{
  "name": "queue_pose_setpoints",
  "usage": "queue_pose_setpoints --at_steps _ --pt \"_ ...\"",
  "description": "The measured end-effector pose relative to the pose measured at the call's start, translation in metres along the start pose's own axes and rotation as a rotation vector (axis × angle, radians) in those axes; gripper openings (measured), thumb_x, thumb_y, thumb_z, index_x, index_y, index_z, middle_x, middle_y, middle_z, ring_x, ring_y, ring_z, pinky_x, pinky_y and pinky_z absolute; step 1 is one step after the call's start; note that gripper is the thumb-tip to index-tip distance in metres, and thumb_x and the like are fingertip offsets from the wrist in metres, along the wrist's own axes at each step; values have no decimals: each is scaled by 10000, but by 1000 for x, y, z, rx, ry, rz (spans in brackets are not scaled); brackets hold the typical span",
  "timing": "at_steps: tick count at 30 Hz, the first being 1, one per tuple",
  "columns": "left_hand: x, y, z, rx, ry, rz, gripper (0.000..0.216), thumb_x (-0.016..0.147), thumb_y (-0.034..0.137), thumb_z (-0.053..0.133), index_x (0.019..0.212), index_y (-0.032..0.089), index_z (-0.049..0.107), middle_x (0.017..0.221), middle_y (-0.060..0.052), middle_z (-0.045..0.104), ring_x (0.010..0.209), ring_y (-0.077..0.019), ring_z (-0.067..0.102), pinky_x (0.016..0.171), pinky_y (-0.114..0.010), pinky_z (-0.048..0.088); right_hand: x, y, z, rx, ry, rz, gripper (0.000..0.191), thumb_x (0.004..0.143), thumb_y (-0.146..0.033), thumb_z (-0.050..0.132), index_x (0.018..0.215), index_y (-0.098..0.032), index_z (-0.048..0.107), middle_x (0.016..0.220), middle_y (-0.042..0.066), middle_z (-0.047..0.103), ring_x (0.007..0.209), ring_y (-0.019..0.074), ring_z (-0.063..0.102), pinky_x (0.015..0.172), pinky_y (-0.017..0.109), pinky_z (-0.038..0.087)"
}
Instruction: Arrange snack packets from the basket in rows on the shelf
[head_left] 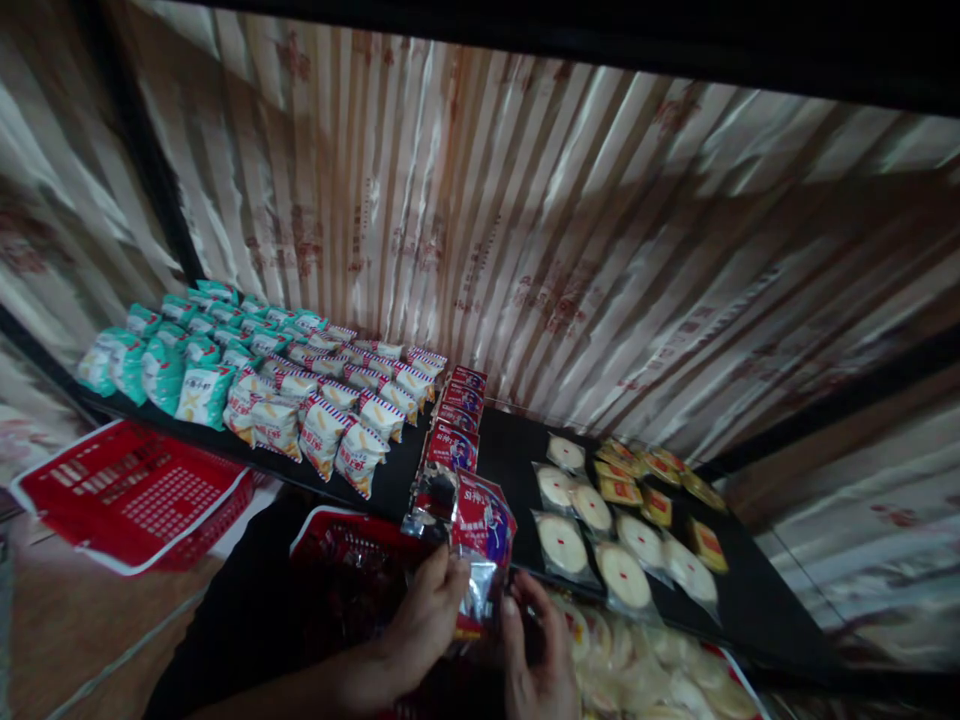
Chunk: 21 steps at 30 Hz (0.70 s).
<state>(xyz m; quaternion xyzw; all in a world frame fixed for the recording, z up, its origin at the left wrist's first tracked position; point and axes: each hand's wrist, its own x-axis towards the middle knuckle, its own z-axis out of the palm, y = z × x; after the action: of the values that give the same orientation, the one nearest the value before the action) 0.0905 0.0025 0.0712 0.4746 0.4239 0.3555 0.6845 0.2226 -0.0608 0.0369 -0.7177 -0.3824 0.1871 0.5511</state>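
Observation:
A red and purple snack packet (pixel 486 515) with a silvery lower part leans over the front edge of the black shelf. My left hand (pixel 424 615) is closed on its lower left side, thumb on top. At the packet's lower right edge is my right hand (pixel 538 645), its fingers curled and the thumb close to them; the exact contact is dim. Behind the packet, a row of similar red packets (pixel 454 448) runs back along the shelf. Below my hands stands a red basket (pixel 337 525) with dark, hard-to-see contents.
White-and-orange snack bags (pixel 322 435) and teal bags (pixel 206 395) fill the left of the black shelf (pixel 510 450). Round white packages (pixel 562 545) and yellow packs (pixel 658 507) lie on the right. A red basket (pixel 150 490) stands at lower left; pale round packages (pixel 645 665) lie below right.

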Motion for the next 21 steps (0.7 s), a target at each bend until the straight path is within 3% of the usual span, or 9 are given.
queue_pose_setpoints --at_steps 5,9,13,18,21 --pt "10 12 1 -170 -123 -76 434 726 513 573 964 150 579 938 -69 649 863 -212 604 778 -311 465 14 -10 2 249 -148 349 586 658 -547 666 1112 -184 588 1097 92 665 1046 255 600 826 336 520" --pt "18 6 0 -50 -92 -74 345 741 360 579 1016 151 574 974 -75 648 889 -210 600 792 -304 461 22 -12 9 437 -189 471 582 650 -521 690 1114 -199 552 952 66 709 861 240 666 702 328 548" --pt "25 -5 -12 68 -26 -62 397 761 213 515 1155 172 496 1006 -60 625 881 -174 602 783 -271 466 39 -7 16 458 -106 443 556 649 -510 685 1094 -203 557 897 50 714 754 218 674 603 290 539" --pt "30 -17 -32 155 181 -69 339 819 210 410 1153 187 462 1036 -57 558 815 -143 582 645 -242 495 71 -6 35 376 -87 306 518 671 -503 656 1072 -187 570 931 50 705 811 202 657 670 284 525" --pt "33 -19 -38 103 197 -37 316 839 241 408 1148 195 452 1058 -56 554 830 -140 606 666 -246 511 88 -11 53 325 -117 244 573 680 -515 635 1128 -172 537 935 63 698 824 206 649 705 303 518"
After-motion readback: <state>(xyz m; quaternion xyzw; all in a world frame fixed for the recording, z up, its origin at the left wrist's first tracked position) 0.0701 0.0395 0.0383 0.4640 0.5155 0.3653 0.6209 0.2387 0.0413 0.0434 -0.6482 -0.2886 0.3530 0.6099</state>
